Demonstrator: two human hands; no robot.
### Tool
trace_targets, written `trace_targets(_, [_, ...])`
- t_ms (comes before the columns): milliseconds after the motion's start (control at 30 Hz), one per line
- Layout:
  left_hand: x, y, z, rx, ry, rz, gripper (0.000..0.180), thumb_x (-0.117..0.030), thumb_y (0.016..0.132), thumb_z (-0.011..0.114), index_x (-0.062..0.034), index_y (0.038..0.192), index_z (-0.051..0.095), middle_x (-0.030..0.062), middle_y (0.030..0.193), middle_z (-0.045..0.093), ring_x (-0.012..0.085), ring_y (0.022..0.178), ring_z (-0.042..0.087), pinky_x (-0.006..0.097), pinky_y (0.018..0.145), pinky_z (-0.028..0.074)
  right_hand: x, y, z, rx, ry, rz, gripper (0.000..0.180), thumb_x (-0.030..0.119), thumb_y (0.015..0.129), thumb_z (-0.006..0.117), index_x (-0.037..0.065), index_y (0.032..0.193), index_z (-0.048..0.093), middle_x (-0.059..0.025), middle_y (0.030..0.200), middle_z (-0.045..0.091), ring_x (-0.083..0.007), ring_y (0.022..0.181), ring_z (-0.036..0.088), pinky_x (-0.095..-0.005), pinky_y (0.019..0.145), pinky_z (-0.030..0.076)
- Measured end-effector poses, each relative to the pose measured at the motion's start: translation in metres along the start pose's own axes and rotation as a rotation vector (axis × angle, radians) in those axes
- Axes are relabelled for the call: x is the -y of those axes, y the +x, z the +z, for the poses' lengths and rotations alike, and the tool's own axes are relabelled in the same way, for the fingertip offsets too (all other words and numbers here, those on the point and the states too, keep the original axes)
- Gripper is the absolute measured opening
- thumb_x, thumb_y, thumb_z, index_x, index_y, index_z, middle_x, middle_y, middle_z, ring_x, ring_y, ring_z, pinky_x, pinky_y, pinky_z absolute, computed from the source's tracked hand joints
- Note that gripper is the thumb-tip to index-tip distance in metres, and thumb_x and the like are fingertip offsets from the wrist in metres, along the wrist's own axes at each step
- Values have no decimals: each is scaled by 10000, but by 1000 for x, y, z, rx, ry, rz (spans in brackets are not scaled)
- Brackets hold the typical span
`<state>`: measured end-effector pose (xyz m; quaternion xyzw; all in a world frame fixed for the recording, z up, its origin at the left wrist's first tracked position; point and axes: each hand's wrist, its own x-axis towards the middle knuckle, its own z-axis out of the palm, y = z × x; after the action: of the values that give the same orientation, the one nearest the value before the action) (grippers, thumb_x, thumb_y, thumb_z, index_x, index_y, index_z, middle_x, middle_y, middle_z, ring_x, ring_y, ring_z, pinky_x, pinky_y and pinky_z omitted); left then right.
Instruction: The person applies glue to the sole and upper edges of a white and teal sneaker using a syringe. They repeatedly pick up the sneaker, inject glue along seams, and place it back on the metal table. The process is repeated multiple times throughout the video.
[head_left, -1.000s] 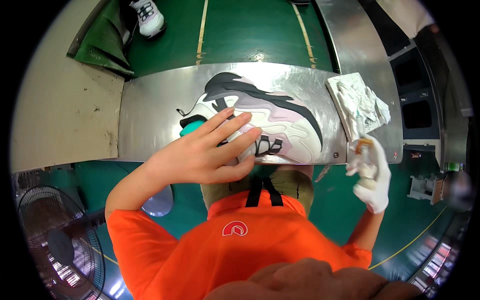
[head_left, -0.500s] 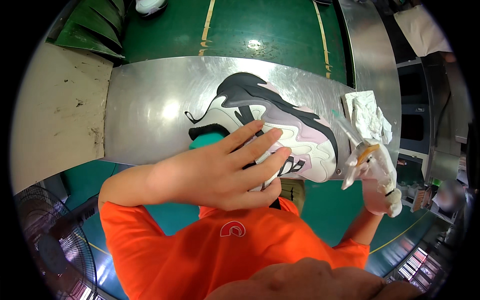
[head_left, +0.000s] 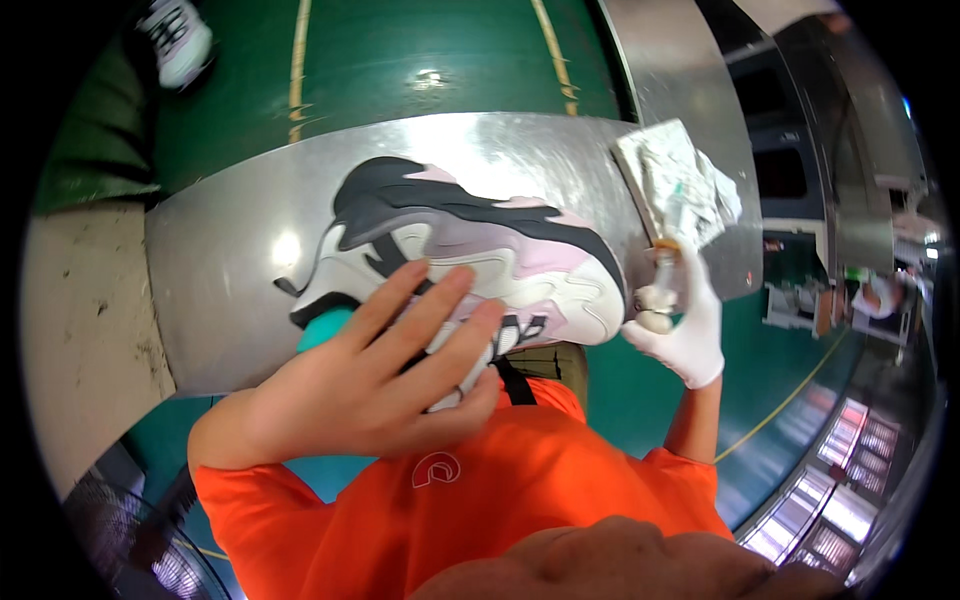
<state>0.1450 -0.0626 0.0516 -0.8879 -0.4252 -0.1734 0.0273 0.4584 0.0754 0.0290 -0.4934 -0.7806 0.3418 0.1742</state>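
A white, lilac and black sneaker (head_left: 480,235) lies on its side on the metal bench, its dark sole edge away from me and its toe to the right. Teal stuffing (head_left: 325,327) shows at its collar. My bare left hand (head_left: 400,365) grips the upper, fingers spread over the side and thumb near the laces. Beside the toe, my white-gloved right hand (head_left: 692,335) is closed on a clear, syringe-like tube (head_left: 664,262) with an orange band. Its greenish tip points away from me, over a crumpled white cloth or paper (head_left: 645,165). The gloved fingers partly hide the tube.
The metal bench (head_left: 220,300) runs across in front of me. A cream panel (head_left: 85,290) adjoins its left end, with a fan (head_left: 130,540) below. A shoe (head_left: 180,45) and dark green fabric appear at upper left. Another metal surface (head_left: 670,50) stands at upper right.
The view has shifted, so the bench and sneaker appear farther left. My right hand has turned and come closer to the toe, its tube now pointing at the white cloth. My left hand keeps its hold.
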Motion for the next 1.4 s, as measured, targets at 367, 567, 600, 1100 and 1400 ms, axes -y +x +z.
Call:
trace_targets(367, [-2, 6, -4, 16, -36, -27, 257, -86, 700, 714, -150, 942, 658, 148, 1265, 606, 393, 1176, 572, 531, 987, 484, -87, -61, 12, -108, 1418, -75, 1053, 434, 651, 790, 7, 1477, 295, -204, 1333, 477, -266, 762, 528, -367, 583, 495])
trace_targets(567, [-4, 10, -4, 0, -27, -61, 248, -74, 685, 724, -143, 916, 667, 144, 1252, 619, 390, 1166, 584, 530, 988, 485, -75, -83, -10, -99, 1216, 39, 1133, 420, 530, 820, -68, 1410, 298, -240, 1187, 505, -262, 726, 589, -346, 536, 533])
trace_targets(600, [-5, 10, -4, 0, -25, -59, 244, -72, 686, 724, -142, 913, 667, 144, 1250, 620, 389, 1165, 586, 529, 985, 487, -68, -82, -14, -118, 1176, -10, 1169, 429, 516, 820, -97, 1406, 275, -248, 1166, 514, -240, 732, 597, -314, 538, 544])
trace_targets(1100, [0, 3, 3, -108, -23, -61, 146, -168, 797, 676, -157, 902, 575, 116, 1235, 612, 347, 1139, 603, 467, 985, 502, -3, 30, -30, 620, 1129, -175, 936, 351, 645, 815, -86, 1364, 404, -318, 1018, 602, -361, 780, 667, -401, 637, 573])
trace_targets(1400, [3, 6, 9, -181, -46, -53, 145, -181, 789, 662, -148, 888, 561, 113, 1185, 614, 334, 1100, 621, 463, 972, 509, 46, 54, 12, 694, 1169, -14, 789, 487, 810, 675, -82, 1304, 442, -305, 947, 610, -352, 690, 661, -387, 570, 563])
